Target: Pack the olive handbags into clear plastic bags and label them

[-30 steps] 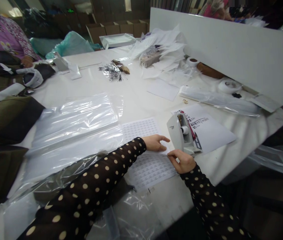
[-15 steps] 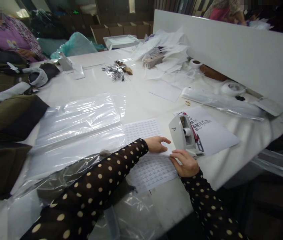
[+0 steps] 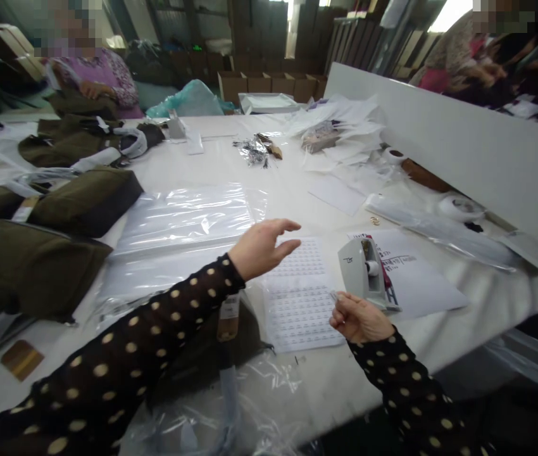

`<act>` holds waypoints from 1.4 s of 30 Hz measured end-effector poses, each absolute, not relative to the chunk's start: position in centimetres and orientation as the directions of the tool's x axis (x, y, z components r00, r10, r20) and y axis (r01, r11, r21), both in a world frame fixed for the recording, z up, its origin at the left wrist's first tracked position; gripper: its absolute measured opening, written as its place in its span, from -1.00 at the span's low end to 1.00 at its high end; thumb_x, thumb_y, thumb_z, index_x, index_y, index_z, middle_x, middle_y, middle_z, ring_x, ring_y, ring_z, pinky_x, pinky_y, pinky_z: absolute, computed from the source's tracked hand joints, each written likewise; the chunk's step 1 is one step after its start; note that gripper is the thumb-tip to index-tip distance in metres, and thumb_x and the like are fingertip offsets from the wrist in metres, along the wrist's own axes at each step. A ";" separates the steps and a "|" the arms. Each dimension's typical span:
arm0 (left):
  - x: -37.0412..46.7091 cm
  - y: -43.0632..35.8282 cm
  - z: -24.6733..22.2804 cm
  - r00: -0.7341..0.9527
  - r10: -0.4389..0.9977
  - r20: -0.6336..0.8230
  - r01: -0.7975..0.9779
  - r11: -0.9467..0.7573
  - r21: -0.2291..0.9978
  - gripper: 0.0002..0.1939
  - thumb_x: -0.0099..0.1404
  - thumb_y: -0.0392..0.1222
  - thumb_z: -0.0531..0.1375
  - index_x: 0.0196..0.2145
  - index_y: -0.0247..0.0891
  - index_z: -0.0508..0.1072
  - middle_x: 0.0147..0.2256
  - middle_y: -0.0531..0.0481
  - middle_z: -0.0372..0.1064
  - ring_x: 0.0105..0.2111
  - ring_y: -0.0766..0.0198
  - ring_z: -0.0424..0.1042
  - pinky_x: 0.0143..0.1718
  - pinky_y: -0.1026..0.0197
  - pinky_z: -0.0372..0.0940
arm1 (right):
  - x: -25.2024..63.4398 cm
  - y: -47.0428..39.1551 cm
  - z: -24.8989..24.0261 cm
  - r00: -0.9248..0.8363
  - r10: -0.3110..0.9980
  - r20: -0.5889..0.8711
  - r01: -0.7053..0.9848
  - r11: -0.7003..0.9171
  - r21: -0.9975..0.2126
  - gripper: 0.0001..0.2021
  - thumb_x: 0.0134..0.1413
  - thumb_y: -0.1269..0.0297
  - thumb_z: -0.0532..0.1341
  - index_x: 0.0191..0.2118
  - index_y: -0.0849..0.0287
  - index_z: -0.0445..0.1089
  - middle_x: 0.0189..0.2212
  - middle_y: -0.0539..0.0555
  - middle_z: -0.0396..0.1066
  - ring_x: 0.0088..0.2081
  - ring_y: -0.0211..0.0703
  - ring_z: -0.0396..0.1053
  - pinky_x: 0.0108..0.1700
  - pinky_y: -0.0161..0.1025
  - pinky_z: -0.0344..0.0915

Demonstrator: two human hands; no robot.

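Note:
My left hand [image 3: 264, 248] is held over the upper left part of a sheet of small printed labels [image 3: 302, 316], its thumb and fingers apart and nothing between them. At the sheet's right edge my right hand [image 3: 361, 318] pinches a small whitish sticker [image 3: 334, 295] between thumb and fingertips. Just beyond that hand stands a grey tape dispenser [image 3: 350, 261], on a paper with handwriting [image 3: 425, 278]. Below my left forearm lies an olive bag [image 3: 202, 367] with a tag [image 3: 228, 316], partly hidden by my sleeve, with clear plastic about it.
Flat clear plastic bags [image 3: 178, 218] lie to the left, beside several olive bags [image 3: 93, 196]. Loose white sheets [image 3: 359, 130] heap up near a white partition [image 3: 440, 120]. A rolled plastic sleeve [image 3: 440, 234] lies at right. People sit at the far left and far right.
My left hand has lifted off the label sheet and moved left, its fingers apart. My right hand has drawn away with the small sticker. The view has tilted up and turned left.

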State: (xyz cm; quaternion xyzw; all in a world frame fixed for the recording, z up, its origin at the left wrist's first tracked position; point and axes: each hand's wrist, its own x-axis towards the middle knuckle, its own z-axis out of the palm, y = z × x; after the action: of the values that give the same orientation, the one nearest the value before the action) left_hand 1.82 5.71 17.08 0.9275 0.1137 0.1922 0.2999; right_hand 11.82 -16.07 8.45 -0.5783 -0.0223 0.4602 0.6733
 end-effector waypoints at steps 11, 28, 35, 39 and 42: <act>-27.4 4.5 15.3 0.553 0.551 0.625 0.476 -0.824 0.307 -0.83 0.18 -0.37 0.15 -0.25 -0.23 0.43 -0.26 -0.03 0.43 -0.19 0.22 0.33 -0.12 0.12 0.26 | -0.1 -4.2 11.9 0.072 0.865 -0.497 -0.364 -0.441 -0.820 -0.62 -0.39 0.04 0.38 -0.50 0.22 0.33 -0.88 -0.22 -0.03 -0.80 -0.49 -0.11 -0.75 -0.45 0.07; -28.6 3.4 7.3 0.623 0.657 0.424 0.655 -0.735 0.177 -0.68 0.27 -0.09 0.05 -0.04 -0.19 0.34 -0.02 -0.06 0.33 -0.01 0.06 0.21 0.10 -0.13 -0.12 | -8.9 7.6 8.4 0.095 0.720 -0.687 0.074 -0.694 -0.716 -0.81 -0.25 0.22 0.31 -0.55 0.18 0.32 -0.82 -0.16 0.13 -0.80 -0.44 0.00 -0.82 -0.45 0.10; -28.9 3.4 7.2 0.617 0.669 0.415 0.654 -0.729 0.203 -0.67 0.29 -0.09 0.02 -0.03 -0.19 0.32 -0.01 -0.03 0.32 -0.01 0.07 0.22 0.09 -0.13 -0.11 | -9.1 7.9 8.7 0.108 0.706 -0.700 0.157 -0.707 -0.689 -0.80 -0.25 0.21 0.31 -0.51 0.21 0.35 -0.81 -0.14 0.15 -0.79 -0.43 0.02 -0.83 -0.45 0.04; -28.9 3.3 6.9 0.611 0.669 0.422 0.653 -0.728 0.209 -0.67 0.27 -0.11 0.04 -0.02 -0.19 0.33 -0.02 -0.06 0.32 -0.02 0.05 0.23 0.09 -0.13 -0.10 | -9.7 8.2 8.6 0.123 0.715 -0.689 0.234 -0.695 -0.680 -0.77 -0.24 0.18 0.31 -0.48 0.24 0.37 -0.81 -0.13 0.16 -0.79 -0.44 0.02 -0.81 -0.45 -0.01; -28.4 3.5 6.8 0.612 0.666 0.426 0.645 -0.732 0.220 -0.67 0.27 -0.12 0.05 -0.02 -0.20 0.33 -0.02 -0.08 0.32 -0.02 0.04 0.23 0.10 -0.14 -0.09 | -10.5 8.5 7.8 0.174 0.743 -0.646 0.320 -0.663 -0.677 -0.74 -0.23 0.14 0.31 -0.52 0.25 0.35 -0.77 -0.10 0.21 -0.77 -0.43 0.08 -0.76 -0.44 0.01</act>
State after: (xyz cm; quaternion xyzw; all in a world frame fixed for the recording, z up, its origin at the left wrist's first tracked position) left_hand -28.44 3.51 6.77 0.8974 0.3652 0.2464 0.0222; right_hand -10.46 8.48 7.81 -0.7398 -0.3591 0.5332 0.1986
